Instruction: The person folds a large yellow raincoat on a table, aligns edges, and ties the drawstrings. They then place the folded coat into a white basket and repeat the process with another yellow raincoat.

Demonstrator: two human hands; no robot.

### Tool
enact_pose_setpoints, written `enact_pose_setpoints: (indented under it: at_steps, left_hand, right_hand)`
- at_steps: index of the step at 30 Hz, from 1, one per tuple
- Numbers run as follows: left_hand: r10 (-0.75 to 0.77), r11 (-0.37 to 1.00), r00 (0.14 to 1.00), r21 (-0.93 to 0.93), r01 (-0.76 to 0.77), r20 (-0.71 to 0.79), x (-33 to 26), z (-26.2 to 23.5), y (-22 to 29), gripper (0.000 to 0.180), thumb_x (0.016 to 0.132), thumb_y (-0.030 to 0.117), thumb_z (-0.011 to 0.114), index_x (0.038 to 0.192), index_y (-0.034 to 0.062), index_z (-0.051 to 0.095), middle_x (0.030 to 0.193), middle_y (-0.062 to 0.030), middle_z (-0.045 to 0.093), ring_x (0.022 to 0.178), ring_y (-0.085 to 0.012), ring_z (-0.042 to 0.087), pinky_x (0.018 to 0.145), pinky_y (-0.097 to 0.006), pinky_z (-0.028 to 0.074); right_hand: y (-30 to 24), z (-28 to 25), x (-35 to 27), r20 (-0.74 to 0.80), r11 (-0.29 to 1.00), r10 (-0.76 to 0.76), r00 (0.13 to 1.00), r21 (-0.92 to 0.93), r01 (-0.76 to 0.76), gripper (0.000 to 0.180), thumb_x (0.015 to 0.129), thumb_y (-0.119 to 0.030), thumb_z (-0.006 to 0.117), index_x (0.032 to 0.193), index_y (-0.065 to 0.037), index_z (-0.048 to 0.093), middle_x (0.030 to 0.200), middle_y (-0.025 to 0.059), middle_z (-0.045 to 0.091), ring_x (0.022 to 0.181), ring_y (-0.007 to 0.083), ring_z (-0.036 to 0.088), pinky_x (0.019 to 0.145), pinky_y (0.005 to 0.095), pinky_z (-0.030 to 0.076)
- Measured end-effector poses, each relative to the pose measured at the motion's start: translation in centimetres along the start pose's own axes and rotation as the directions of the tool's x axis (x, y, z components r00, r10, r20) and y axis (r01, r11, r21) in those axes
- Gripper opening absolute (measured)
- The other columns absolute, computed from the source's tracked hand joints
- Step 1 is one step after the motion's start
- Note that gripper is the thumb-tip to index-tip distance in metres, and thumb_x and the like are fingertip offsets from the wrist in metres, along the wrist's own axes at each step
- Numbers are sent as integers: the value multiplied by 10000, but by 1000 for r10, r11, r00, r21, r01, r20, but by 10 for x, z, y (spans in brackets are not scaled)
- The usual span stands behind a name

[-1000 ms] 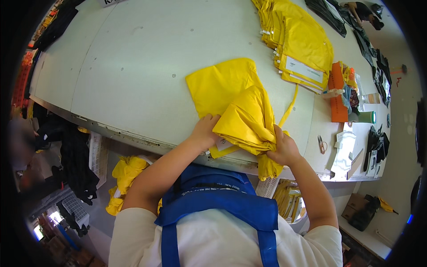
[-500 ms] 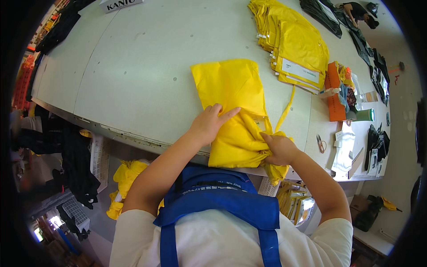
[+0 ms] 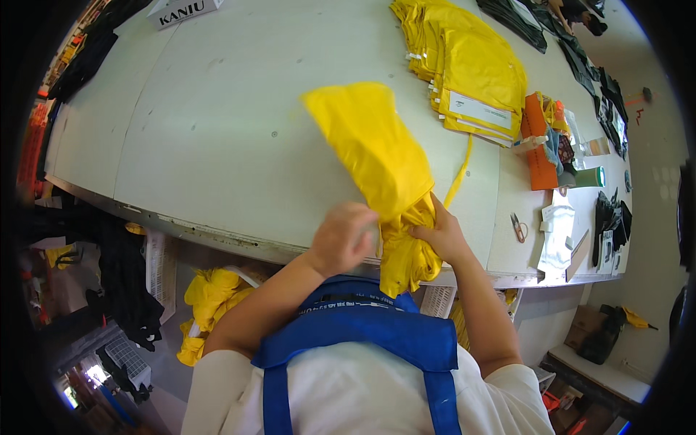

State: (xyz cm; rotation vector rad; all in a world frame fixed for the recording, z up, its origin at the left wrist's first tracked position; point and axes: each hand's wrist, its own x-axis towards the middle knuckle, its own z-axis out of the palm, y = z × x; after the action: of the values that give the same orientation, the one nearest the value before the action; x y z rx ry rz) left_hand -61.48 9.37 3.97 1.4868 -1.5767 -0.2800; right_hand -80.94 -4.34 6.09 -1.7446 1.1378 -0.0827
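A yellow fabric pouch [image 3: 373, 148] lies tilted at the near side of the table, its flat end pointing up and to the left. Its lower part is gathered into bunched folds that hang over the table's edge. My right hand [image 3: 441, 233] is closed around the gathered neck, thumb on top. My left hand [image 3: 344, 235] is just left of the bunched folds, fingers bent and smeared by motion; whether it grips any fabric does not show. A thin yellow strap [image 3: 460, 174] runs on the table between the stacked pieces and my right hand.
A fanned stack of flat yellow pouches [image 3: 482, 76] lies at the far right. Beside it stand an orange box [image 3: 538, 138] of small items and a green cylinder [image 3: 591, 177]. Scissors [image 3: 519, 228] lie nearer. Yellow fabric [image 3: 210, 297] hangs over a bin below the table.
The pouch has swung to a slant and become narrower, its folds gathered tighter. My left hand has come off the pouch's face and moved down. My right hand has shifted up and left along the neck.
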Motion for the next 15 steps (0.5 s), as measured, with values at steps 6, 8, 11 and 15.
enact_pose_setpoints:
  at_steps: [6,8,11,15]
  left_hand:
    - [-345,922,937,-168,350,57,-2,23,-39,881,776,120,699,1455,33,145,1447,-228,310,1309,-382,360,1047,-405,353]
    - [-330,923,942,-188,334,58,6,13,-32,829,799,83,663,1460,55,163,1378,-218,413,1218,-364,468,992,-380,412]
    - [-275,952,961,-131,276,23,8,14,-15,769,827,34,612,1468,115,194,1250,-214,545,1053,-374,590,883,-382,488]
    - [-400,838,907,-347,420,133,1,21,-6,769,838,-15,555,1476,186,177,1235,-228,548,1055,-406,575,872,-392,482]
  right_hand:
    - [-40,7,-2,184,666,-33,982,737,-116,624,743,-43,626,1320,22,397,1197,113,568,1087,224,555,947,334,429]
    - [-45,9,6,55,735,-30,998,678,-15,584,752,-29,612,1298,28,413,1180,116,574,1070,221,563,924,322,442]
    - [-49,13,21,-141,826,7,990,559,74,504,767,-18,596,1248,37,455,1160,120,579,1042,218,573,888,301,458]
    - [-58,-2,36,-121,888,-76,990,444,122,399,817,-60,595,1199,23,515,1185,109,571,1073,214,555,890,307,457]
